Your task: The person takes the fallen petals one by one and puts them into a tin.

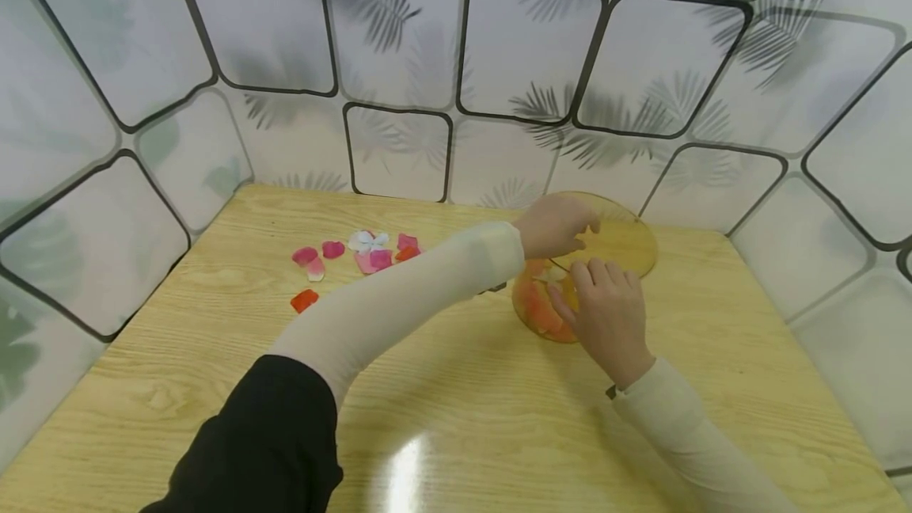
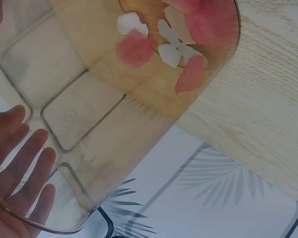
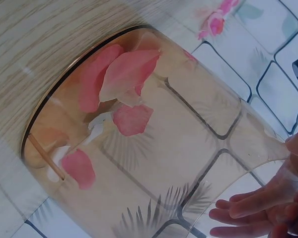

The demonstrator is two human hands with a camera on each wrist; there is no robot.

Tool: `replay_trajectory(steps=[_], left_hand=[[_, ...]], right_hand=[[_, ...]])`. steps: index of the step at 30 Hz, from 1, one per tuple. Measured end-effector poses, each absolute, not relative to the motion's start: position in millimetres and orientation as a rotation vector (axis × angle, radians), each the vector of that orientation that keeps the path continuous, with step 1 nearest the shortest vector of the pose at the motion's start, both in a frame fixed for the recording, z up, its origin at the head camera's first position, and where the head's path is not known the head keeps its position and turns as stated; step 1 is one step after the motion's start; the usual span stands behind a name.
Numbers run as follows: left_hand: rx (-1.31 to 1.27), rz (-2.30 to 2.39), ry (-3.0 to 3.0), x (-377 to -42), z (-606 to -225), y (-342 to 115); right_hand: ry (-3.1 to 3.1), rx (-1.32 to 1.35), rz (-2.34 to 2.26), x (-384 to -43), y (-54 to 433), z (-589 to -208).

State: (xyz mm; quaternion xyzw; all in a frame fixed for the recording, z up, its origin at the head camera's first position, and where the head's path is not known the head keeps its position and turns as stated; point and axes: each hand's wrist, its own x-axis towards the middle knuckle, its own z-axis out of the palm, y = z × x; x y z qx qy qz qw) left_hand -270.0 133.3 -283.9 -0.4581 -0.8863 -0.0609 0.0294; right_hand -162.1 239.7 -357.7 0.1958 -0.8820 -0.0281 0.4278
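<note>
A clear amber glass vase (image 1: 639,242) stands upright toward the back right of the table. Pink petals (image 3: 126,74) and a small white flower (image 2: 176,47) lie in its bottom. Over the vase's mouth hangs my left hand (image 1: 559,222), fingers loosely bent and spread, with nothing visible between them. In the left wrist view its fingers (image 2: 37,153) show at the rim, partly through the glass. My right hand (image 1: 609,311) is at the vase's near right side, fingers fairly straight and thumb apart, fingertips close to the rim; no petal shows in it.
Left of the vase, pink petals (image 1: 306,256), a white flower (image 1: 368,241) and red petals (image 1: 304,300) are scattered on the wooden table (image 1: 456,418). My left forearm crosses in front of some of them. Walls with a leaf pattern (image 1: 399,153) enclose the table's back and sides.
</note>
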Motion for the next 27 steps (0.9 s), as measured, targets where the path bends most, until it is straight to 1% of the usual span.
replay_trajectory(steps=[8, 16, 22, 27], left_hand=[[-1.409, -0.308, -2.62, -264, -276, 115], [-1.289, -0.489, -2.45, -264, -274, 64], [-1.228, -0.478, -2.462, -274, -293, 9], [-1.301, -0.344, -2.591, -283, -321, -40]], right_hand=[[-2.193, 0.5, -0.043, -162, 239, -359], [-2.193, 0.499, -0.041, -163, 240, -360], [-2.197, 0.504, -0.026, -163, 241, -360], [-2.205, 0.505, -0.024, -162, 240, -359]])
